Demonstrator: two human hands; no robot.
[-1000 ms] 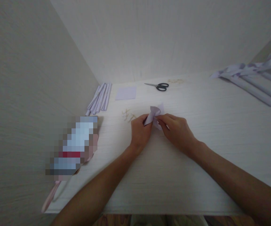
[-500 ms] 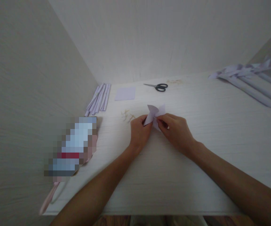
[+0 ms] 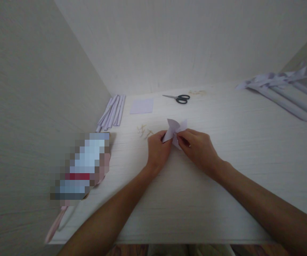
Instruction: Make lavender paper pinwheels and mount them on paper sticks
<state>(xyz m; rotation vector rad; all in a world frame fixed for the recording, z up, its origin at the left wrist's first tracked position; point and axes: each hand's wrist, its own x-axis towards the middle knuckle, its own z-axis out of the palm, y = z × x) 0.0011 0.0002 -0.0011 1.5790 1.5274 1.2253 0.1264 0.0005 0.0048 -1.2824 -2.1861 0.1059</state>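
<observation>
A pale lilac paper pinwheel-like piece [image 3: 172, 127] with curled blades is held up over the middle of the table. My left hand [image 3: 159, 147] is closed on it from the left, the thumb near one blade. From the right, the fingertips of my right hand [image 3: 194, 145] pinch at its centre; whether something small sits between them is hidden. Just left of my left hand lie several thin tan bits [image 3: 144, 131], like sticks or ties. Black-handled scissors [image 3: 181, 99] rest behind the hands, blades pointing left. A flat lilac paper square [image 3: 141, 106] lies to their left.
At the back left, several rolled paper tubes [image 3: 114, 111] lie by the side wall. More long tubes with folded paper blades [image 3: 278, 89] are piled at the far right. Beyond the scissors are more tan bits [image 3: 197, 92]. A blurred-out object [image 3: 86, 163] with a pink strap lies front left.
My right hand's fingertips have shifted very slightly left at the paper's centre. The left hand and everything else look the same.
</observation>
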